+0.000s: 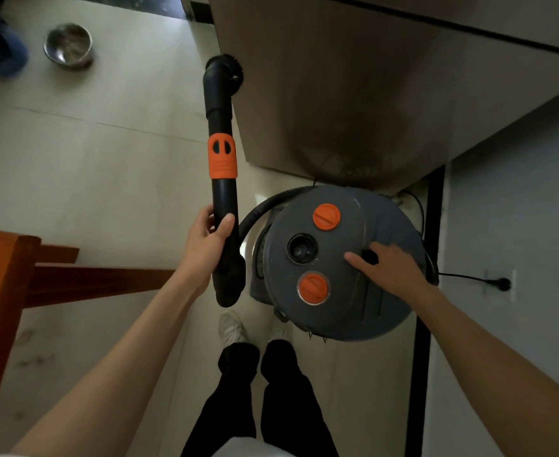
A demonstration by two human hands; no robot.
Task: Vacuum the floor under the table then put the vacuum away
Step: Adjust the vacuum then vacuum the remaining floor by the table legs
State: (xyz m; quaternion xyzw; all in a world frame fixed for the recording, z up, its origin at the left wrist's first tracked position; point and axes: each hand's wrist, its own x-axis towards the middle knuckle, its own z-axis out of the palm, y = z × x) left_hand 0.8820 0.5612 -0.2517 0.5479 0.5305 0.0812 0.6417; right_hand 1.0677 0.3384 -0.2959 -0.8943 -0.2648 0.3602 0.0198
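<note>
A round grey vacuum canister [340, 239] with two orange caps stands on the tiled floor just in front of my feet. My left hand [207, 240] grips the black wand [220, 133], which has an orange collar and a round brush head at its far end. The black hose [261, 206] curves from the wand's lower end to the canister. My right hand [387, 268] rests on top of the canister, fingers curled over a black handle or knob on the lid.
A tan cabinet [354, 77] stands right behind the canister. An orange-brown wooden table [4, 275] is at the left. A steel bowl [68, 46] sits on the floor far left. The power cord runs to a plug [502, 284] in a wall socket at the right.
</note>
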